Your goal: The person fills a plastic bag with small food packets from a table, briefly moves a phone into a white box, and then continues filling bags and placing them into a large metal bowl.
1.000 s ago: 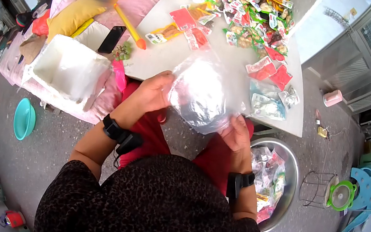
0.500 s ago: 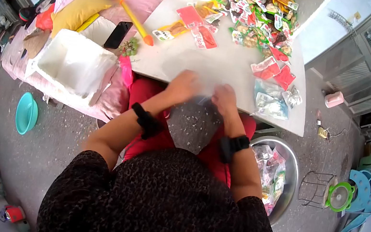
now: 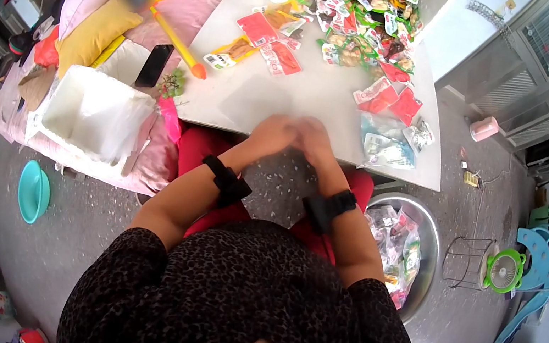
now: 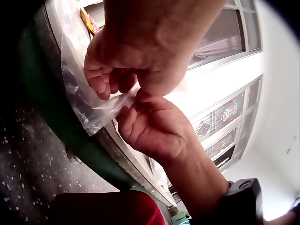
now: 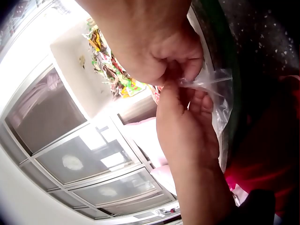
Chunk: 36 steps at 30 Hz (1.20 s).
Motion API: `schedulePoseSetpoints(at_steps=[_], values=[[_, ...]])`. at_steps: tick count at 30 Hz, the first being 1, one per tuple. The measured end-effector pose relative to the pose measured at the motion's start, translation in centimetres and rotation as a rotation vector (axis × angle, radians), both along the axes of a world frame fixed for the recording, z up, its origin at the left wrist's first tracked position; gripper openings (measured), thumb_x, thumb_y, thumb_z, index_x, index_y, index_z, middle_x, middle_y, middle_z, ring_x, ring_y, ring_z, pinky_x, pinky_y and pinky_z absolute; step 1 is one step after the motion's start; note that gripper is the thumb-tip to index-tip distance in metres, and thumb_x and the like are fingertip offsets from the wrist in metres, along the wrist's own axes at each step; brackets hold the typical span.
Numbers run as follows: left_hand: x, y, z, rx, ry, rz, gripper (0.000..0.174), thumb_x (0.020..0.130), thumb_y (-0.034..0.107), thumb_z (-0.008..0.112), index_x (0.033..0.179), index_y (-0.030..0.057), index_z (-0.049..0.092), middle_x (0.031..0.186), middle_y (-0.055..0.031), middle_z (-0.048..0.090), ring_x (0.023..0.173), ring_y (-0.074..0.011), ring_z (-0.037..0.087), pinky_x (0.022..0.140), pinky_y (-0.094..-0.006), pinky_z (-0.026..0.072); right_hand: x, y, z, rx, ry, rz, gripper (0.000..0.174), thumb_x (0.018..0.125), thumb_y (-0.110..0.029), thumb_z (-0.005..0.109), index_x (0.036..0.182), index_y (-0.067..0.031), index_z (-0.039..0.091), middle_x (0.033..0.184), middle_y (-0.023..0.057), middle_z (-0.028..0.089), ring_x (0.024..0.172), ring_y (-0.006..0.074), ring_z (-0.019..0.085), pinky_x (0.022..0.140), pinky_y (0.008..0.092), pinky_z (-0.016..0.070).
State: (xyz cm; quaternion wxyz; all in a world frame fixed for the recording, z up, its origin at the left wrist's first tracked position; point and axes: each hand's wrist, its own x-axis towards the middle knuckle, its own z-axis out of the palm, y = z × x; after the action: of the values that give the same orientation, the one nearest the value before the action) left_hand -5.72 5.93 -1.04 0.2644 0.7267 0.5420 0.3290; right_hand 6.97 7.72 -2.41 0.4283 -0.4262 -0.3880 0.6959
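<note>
At the near edge of the white table [image 3: 242,105], my left hand [image 3: 271,135] and right hand [image 3: 315,141] are close together. In the left wrist view, a clear plastic bag [image 4: 83,105] has its gathered end between the two hands, fingers of both curled on it. The rest of the bag hangs loose by the table edge. From the right wrist view, the same bag [image 5: 221,101] sticks out past my fingers as a thin twisted strip. Red snack packets [image 3: 280,58] lie beyond my hands on the table.
A white foam box [image 3: 429,13] heaped with snack packets is at the back. Clear and silver packets [image 3: 387,146] lie to the right. A metal basin [image 3: 421,266] of packets stands on the floor. To the left are a phone [image 3: 154,65] and a white foam box [image 3: 93,114].
A second ago my hands held the bag spread wide and puffed out. They have since come together at the table edge, with the bag's end gathered between them.
</note>
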Motion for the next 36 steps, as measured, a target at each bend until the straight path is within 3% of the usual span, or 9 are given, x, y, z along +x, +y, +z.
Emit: schedulePoseSetpoints(at_steps=[4,7,16,18,20,23,29,32,36], values=[[0.0,0.3,-0.4,-0.045,0.063,0.047,0.026,0.069,0.024,0.049,0.07,-0.0024,0.052,0.07,-0.0182,0.054,0.068,-0.0323,0.052,0.06,-0.038,0.0397,0.5,0.7,-0.4,-0.013,-0.125,0.094,0.011,0.078,-0.013,0.045,0.079,-0.0035,0.049,0.072,0.0056,0.049,0.064,0.015,0.051,0.053,0.0275,0.0456],[-0.1,0.0,0.4,-0.085,0.081,0.021,0.027,0.069,0.025,0.048,0.071,-0.0021,0.052,0.072,-0.0189,0.054,0.07,-0.0334,0.051,0.062,-0.039,0.0397,0.1,0.5,-0.3,-0.023,-0.147,0.017,0.018,0.077,-0.019,0.046,0.083,-0.0028,0.048,0.076,0.0068,0.051,0.066,0.0147,0.052,0.051,0.0251,0.0461],[0.5,-0.2,0.4,-0.111,0.094,0.071,0.025,0.069,0.024,0.047,0.073,-0.0003,0.053,0.079,-0.0185,0.054,0.077,-0.0329,0.051,0.067,-0.0393,0.0395,0.2,-0.1,1.2,-0.05,-0.107,-0.002,0.016,0.077,-0.016,0.047,0.084,-0.0018,0.049,0.078,0.0083,0.052,0.07,0.0171,0.054,0.055,0.0279,0.0474],[0.9,0.2,0.1,-0.074,0.098,0.069,0.026,0.069,0.024,0.047,0.074,-0.0003,0.053,0.08,-0.0182,0.054,0.077,-0.0328,0.051,0.066,-0.0392,0.0398,0.8,0.6,-1.1,0.389,-0.265,0.115,0.016,0.077,-0.017,0.047,0.083,-0.0019,0.049,0.079,0.0081,0.052,0.069,0.0166,0.053,0.055,0.0278,0.0474],[0.8,0.2,0.1,-0.094,0.107,0.048,0.026,0.069,0.024,0.048,0.074,-0.0006,0.052,0.079,-0.0185,0.053,0.077,-0.0328,0.051,0.066,-0.039,0.0401,0.9,0.6,0.0,0.034,-0.103,0.092,0.015,0.076,-0.016,0.047,0.081,-0.0027,0.051,0.076,0.006,0.053,0.065,0.0133,0.052,0.053,0.0251,0.0462],[1.1,-0.2,0.5,-0.08,0.166,0.084,0.026,0.069,0.024,0.048,0.074,-0.0012,0.052,0.079,-0.0194,0.053,0.077,-0.033,0.051,0.066,-0.0392,0.0403,0.8,0.4,1.3,0.002,-0.159,0.14,0.014,0.075,-0.016,0.047,0.077,-0.0038,0.052,0.071,0.0034,0.052,0.06,0.0097,0.05,0.05,0.0217,0.0435],[1.2,0.2,-0.6,-0.027,0.162,0.108,0.025,0.07,0.022,0.046,0.073,-0.0021,0.052,0.078,-0.0204,0.053,0.076,-0.0343,0.051,0.066,-0.0397,0.0399,0.9,1.2,0.8,0.056,-0.261,0.187,0.01,0.074,-0.011,0.049,0.076,-0.0018,0.052,0.073,0.0067,0.052,0.065,0.0148,0.051,0.054,0.027,0.0445],[1.0,0.0,0.2,0.023,0.169,0.035,0.025,0.071,0.02,0.043,0.072,-0.0028,0.052,0.076,-0.0212,0.053,0.076,-0.0354,0.05,0.066,-0.0405,0.0394,0.8,1.0,0.3,0.075,-0.196,0.132,0.011,0.073,-0.017,0.049,0.071,-0.0063,0.051,0.065,0.0011,0.049,0.056,0.0086,0.047,0.048,0.0214,0.0392],[0.5,0.2,0.4,0.007,0.149,-0.01,0.024,0.072,0.019,0.041,0.07,-0.0021,0.053,0.074,-0.0219,0.053,0.074,-0.0362,0.05,0.065,-0.0416,0.0387,0.9,0.7,0.5,0.074,-0.193,0.097,0.011,0.073,-0.016,0.048,0.071,-0.0062,0.051,0.064,0.0025,0.05,0.057,0.0112,0.048,0.049,0.0235,0.0404]])
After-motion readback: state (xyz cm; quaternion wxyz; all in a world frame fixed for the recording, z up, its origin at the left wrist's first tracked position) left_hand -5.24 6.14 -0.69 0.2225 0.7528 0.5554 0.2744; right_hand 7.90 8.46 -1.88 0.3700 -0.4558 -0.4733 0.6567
